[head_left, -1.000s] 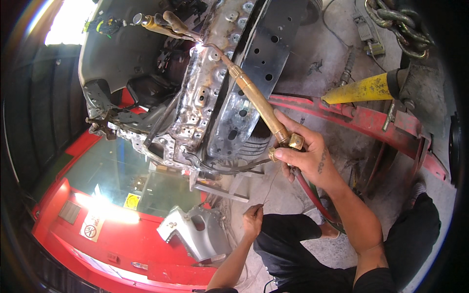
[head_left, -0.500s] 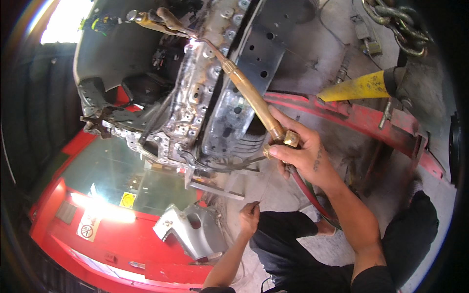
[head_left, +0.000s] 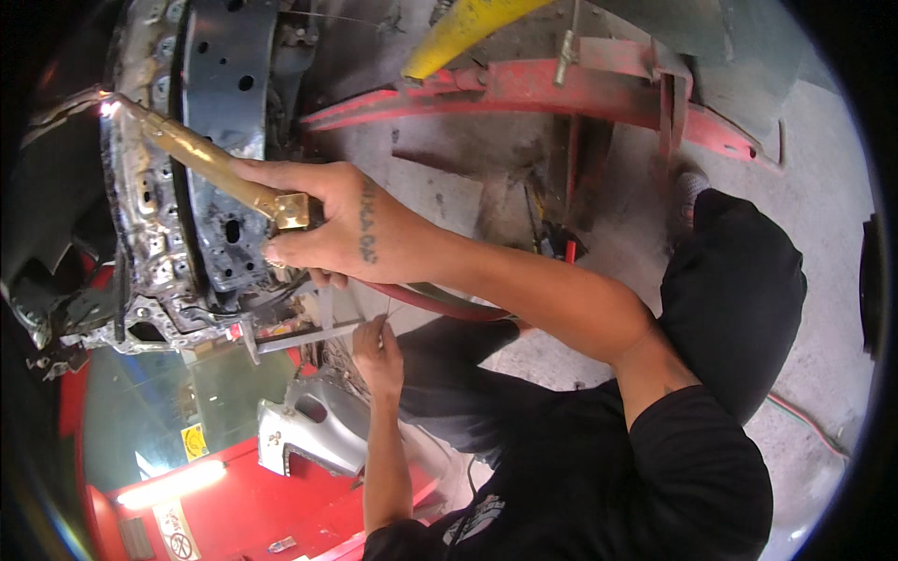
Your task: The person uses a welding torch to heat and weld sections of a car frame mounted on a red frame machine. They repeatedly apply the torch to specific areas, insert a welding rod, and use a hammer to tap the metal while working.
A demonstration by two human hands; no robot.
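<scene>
My right hand (head_left: 351,224) grips a brass gas torch (head_left: 201,161) by its valve end, thumb and forefinger along the body. At the torch's tip a bright glow (head_left: 110,107) lies on the edge of a bare, spot-marked car-body rail (head_left: 154,220). Clamped there are locking pliers (head_left: 67,112), partly lost in shadow. A dark panel with round holes (head_left: 220,112) runs beside the rail, under the torch. A reddish hose (head_left: 449,303) trails back below my right forearm. My left hand (head_left: 378,357) is closed near my knee, with a thin wire rod (head_left: 388,304) rising from its fingers.
A red steel beam (head_left: 561,93) and a yellow post (head_left: 472,33) stand beyond my right arm. Near my left forearm lies a silver body panel (head_left: 327,425), beside a red vehicle door (head_left: 234,505). A grey metal bar (head_left: 304,338) juts out below the rail. A thin hose (head_left: 809,425) crosses the floor at right.
My view has swung, so the rail, torch and both hands appear farther left. The torch tip still glows beside the pliers. Both hands keep their grips.
</scene>
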